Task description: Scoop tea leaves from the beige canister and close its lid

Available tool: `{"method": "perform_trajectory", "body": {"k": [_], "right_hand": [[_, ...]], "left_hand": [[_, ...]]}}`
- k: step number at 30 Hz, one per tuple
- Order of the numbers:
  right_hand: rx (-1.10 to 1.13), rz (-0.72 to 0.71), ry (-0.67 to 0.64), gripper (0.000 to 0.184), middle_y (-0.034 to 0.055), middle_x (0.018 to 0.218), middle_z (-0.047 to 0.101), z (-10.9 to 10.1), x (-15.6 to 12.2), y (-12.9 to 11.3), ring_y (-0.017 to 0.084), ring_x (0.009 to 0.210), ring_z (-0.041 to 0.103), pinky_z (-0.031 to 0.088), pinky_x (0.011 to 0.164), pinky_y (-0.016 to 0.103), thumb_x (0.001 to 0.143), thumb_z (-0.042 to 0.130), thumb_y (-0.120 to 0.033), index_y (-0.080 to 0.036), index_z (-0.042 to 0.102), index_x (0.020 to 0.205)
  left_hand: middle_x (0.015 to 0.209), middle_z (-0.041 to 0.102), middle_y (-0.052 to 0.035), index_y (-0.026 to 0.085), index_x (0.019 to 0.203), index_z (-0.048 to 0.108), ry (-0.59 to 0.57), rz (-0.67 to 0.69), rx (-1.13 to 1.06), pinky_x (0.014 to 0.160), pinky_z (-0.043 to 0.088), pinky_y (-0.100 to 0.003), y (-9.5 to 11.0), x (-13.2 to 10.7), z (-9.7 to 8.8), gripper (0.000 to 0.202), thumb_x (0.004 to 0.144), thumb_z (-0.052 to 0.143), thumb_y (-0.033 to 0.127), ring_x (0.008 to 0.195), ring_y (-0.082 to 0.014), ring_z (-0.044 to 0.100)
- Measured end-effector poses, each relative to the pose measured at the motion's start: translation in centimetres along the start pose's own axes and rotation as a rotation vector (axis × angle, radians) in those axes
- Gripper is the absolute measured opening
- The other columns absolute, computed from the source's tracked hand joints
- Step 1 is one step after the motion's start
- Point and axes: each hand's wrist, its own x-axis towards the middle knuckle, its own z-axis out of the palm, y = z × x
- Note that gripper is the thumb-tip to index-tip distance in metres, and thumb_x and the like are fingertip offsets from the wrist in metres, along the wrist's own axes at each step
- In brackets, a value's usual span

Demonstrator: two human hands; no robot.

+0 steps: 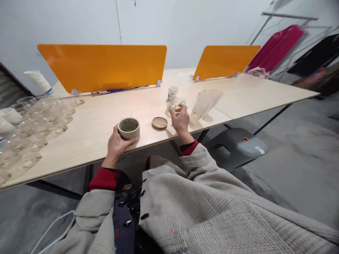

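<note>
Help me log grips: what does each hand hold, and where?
Left hand: ceramic cup, by its side. Right hand: small glass, at its rim.

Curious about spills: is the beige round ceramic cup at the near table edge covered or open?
Open: the beige ceramic cup shows its inside, and a round wooden disc lies flat on the table beside it.

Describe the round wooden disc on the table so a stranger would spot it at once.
Find the long pale table with the orange dividers, and look near its front edge, between the person's hands. The wooden disc lies flat, right of the beige cup held by the left hand and left of the clear glass that the right hand touches. It alone is flat, brown and wooden.
</note>
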Motion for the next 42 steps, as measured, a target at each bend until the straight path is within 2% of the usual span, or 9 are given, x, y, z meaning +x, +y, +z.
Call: {"method": "perform_trajectory", "body": {"k": [4,8,10,15,20,24,29,35,42], "right_hand": [[-0.068,0.070,0.079,0.061,0.0247,0.125,0.081,-1.3,3.6,0.2,0.036,0.122,0.076,0.056,0.106,0.046,0.112,0.047,-0.034,-0.003,0.044,0.164],[-0.128,0.048,0.018,0.042,0.0251,0.125,0.081,-1.3,5.9,0.4,0.034,0.123,0.074,0.055,0.108,0.045,0.110,0.045,-0.027,-0.007,0.069,0.137],[-0.115,0.010,0.027,0.040,0.0229,0.118,0.083,-1.2,6.3,0.5,0.032,0.116,0.075,0.056,0.104,0.044,0.112,0.039,-0.027,-0.011,0.075,0.123],[-0.010,-0.102,0.190,0.040,0.0140,0.097,0.079,-2.3,5.9,0.5,0.026,0.094,0.076,0.059,0.097,0.044,0.114,0.035,-0.031,-0.016,0.072,0.109],[0.289,-0.308,0.362,0.045,0.0046,0.094,0.072,-5.3,2.1,-1.1,0.020,0.073,0.075,0.064,0.079,0.041,0.118,0.030,-0.049,-0.022,0.066,0.118],[0.430,-0.444,0.257,0.041,0.0002,0.087,0.069,-8.2,-3.0,-4.0,0.017,0.074,0.076,0.065,0.076,0.037,0.117,0.041,-0.060,-0.029,0.069,0.119],[0.589,-0.599,0.029,0.031,-0.0027,0.078,0.068,-10.0,-7.3,-7.0,0.013,0.063,0.070,0.062,0.068,0.031,0.116,0.054,-0.054,-0.031,0.073,0.108],[0.588,-0.807,-0.210,0.022,0.0005,0.089,0.073,-7.5,-8.4,-7.5,0.011,0.065,0.067,0.059,0.064,0.026,0.116,0.052,-0.030,-0.026,0.073,0.110],[0.499,-0.975,-0.225,0.028,0.0016,0.088,0.068,-5.9,-8.8,-7.1,0.012,0.072,0.063,0.052,0.065,0.024,0.107,0.048,-0.006,-0.021,0.071,0.113]], "left_hand": [[0.144,0.077,-0.0138,0.027,0.149,0.052,-0.012,0.000,0.003,0.107,0.063,-0.049,0.0,-0.1,0.0,0.093,0.070,0.098,0.049,0.135,-0.0387,0.074],[0.142,0.078,-0.0118,0.029,0.147,0.054,0.013,0.017,-0.016,0.106,0.064,-0.048,0.0,-0.3,0.1,0.092,0.070,0.099,0.048,0.133,-0.0387,0.075],[0.142,0.078,-0.0102,0.030,0.148,0.054,0.012,0.021,-0.016,0.106,0.064,-0.046,0.0,-0.4,0.2,0.092,0.070,0.100,0.048,0.133,-0.0373,0.075],[0.143,0.078,-0.0081,0.030,0.152,0.054,0.007,0.029,-0.039,0.107,0.064,-0.043,0.0,-0.6,0.2,0.095,0.071,0.100,0.046,0.133,-0.0347,0.075],[0.146,0.076,-0.0073,0.031,0.153,0.053,0.009,0.052,-0.033,0.110,0.063,-0.043,0.2,-0.9,0.1,0.098,0.068,0.101,0.046,0.136,-0.0348,0.074],[0.150,0.075,-0.0076,0.031,0.155,0.052,0.017,0.086,0.006,0.113,0.062,-0.044,0.4,-1.3,0.0,0.103,0.066,0.103,0.047,0.138,-0.0362,0.073],[0.156,0.071,-0.0093,0.032,0.160,0.048,0.040,0.132,0.072,0.120,0.059,-0.046,0.4,-1.9,0.2,0.111,0.066,0.105,0.048,0.141,-0.0367,0.071],[0.155,0.071,-0.0135,0.026,0.157,0.051,0.150,0.344,0.106,0.120,0.059,-0.048,-0.4,-2.0,1.0,0.110,0.064,0.105,0.051,0.139,-0.0385,0.073],[0.149,0.073,-0.0151,0.026,0.157,0.049,0.237,0.555,0.091,0.113,0.064,-0.050,-1.7,-1.8,1.7,0.106,0.070,0.101,0.056,0.135,-0.0381,0.075]]}}
